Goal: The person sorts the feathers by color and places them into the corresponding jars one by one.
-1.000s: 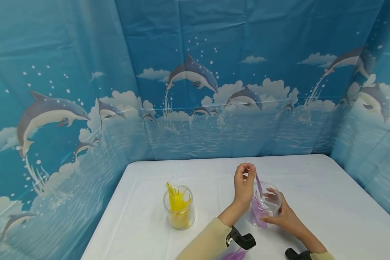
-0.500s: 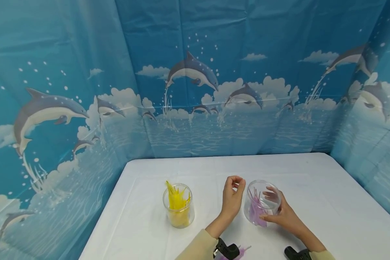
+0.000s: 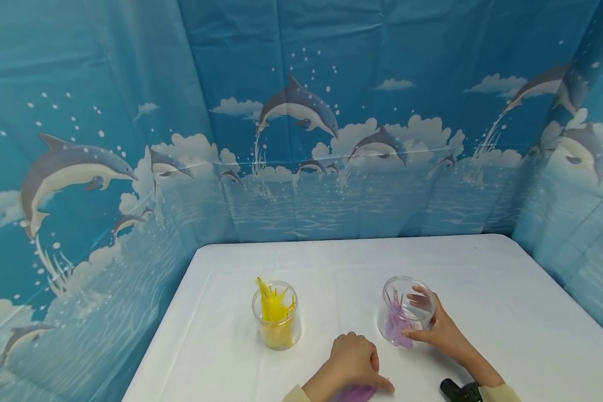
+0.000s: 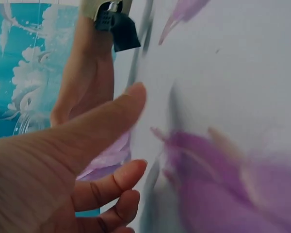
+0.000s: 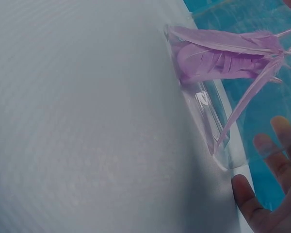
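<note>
My right hand (image 3: 444, 334) grips a clear glass jar (image 3: 421, 325) on the right of the table, thumb in front and fingers behind. Inside stand several light-purple feathers (image 5: 223, 56), quills up. Near the table's front, my left hand (image 3: 353, 360) hovers over loose purple feathers (image 3: 358, 393), which it partly hides in the head view. Seen from the left wrist, its thumb and fingers are parted with nothing between them, and the blurred loose feathers (image 4: 213, 179) lie just beyond the fingertips.
Left of the hands stands a second glass jar (image 3: 297, 330) holding yellow feathers (image 3: 273, 306). A white cloth covers the table (image 3: 221, 312). Behind it hangs a blue dolphin-printed curtain (image 3: 301, 212).
My left hand let go of a purple feather at the right jar, then came back and down to the loose feathers. The right hand has kept its hold on the jar.
</note>
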The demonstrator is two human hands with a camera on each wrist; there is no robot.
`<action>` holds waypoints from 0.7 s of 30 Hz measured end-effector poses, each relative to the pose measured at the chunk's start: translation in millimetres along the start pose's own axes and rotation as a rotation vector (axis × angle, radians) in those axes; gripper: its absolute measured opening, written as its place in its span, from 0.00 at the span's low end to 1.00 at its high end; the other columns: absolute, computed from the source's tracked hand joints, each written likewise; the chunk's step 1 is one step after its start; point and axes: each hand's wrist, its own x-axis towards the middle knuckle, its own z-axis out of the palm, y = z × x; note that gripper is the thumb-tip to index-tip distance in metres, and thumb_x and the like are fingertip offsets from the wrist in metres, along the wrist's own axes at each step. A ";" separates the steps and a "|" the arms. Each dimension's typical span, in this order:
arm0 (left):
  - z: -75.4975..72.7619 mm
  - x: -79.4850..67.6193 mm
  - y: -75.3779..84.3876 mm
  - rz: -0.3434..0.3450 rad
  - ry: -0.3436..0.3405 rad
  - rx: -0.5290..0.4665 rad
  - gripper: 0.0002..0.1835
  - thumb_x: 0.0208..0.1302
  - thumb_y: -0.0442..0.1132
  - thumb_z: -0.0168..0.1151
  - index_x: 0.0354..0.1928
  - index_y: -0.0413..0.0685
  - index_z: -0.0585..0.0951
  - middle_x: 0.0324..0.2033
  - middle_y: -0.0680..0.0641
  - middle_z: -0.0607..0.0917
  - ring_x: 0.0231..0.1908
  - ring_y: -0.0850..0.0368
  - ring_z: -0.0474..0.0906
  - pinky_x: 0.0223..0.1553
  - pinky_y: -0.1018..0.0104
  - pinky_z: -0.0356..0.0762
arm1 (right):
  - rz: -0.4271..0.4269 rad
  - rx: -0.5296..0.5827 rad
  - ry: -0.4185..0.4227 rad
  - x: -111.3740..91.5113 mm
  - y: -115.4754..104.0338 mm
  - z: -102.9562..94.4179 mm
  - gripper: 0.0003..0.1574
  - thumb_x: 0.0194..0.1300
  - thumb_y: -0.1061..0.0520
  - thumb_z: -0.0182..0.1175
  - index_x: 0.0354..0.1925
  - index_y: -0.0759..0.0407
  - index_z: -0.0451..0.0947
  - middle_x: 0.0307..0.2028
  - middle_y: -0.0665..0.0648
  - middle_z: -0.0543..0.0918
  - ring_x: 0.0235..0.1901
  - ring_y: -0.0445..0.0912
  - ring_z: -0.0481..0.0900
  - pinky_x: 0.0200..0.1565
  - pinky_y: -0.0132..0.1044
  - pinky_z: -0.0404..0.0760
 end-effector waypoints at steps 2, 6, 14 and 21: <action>2.9 -3.8 3.8 -0.011 -0.004 0.060 0.21 0.34 0.73 0.67 0.16 0.69 0.79 0.17 0.66 0.69 0.21 0.69 0.61 0.25 0.76 0.60 | 0.008 0.009 -0.002 -0.3 -1.2 -0.1 0.63 0.46 0.58 0.76 0.70 0.56 0.47 0.61 0.66 0.68 0.58 0.61 0.67 0.53 0.41 0.72; 9.3 -7.9 7.2 -0.032 0.017 0.091 0.20 0.32 0.72 0.68 0.13 0.68 0.77 0.15 0.67 0.69 0.20 0.69 0.61 0.24 0.76 0.59 | 0.028 0.027 -0.009 -1.1 -4.0 0.2 0.63 0.47 0.58 0.76 0.70 0.56 0.46 0.62 0.67 0.67 0.59 0.62 0.66 0.55 0.54 0.70; 11.8 -12.9 9.4 -0.044 0.024 0.031 0.18 0.37 0.67 0.71 0.11 0.67 0.78 0.14 0.66 0.69 0.20 0.69 0.61 0.23 0.75 0.59 | 0.043 0.017 -0.015 -2.8 -3.5 -1.4 0.63 0.47 0.57 0.75 0.70 0.54 0.46 0.62 0.66 0.67 0.59 0.61 0.67 0.49 0.31 0.71; 12.1 -13.8 8.6 -0.018 0.018 -0.004 0.17 0.41 0.63 0.71 0.12 0.66 0.78 0.13 0.67 0.68 0.20 0.69 0.61 0.22 0.75 0.58 | 0.035 0.018 -0.014 -2.2 -2.6 -1.8 0.63 0.47 0.57 0.75 0.71 0.54 0.45 0.62 0.66 0.67 0.59 0.61 0.67 0.47 0.27 0.70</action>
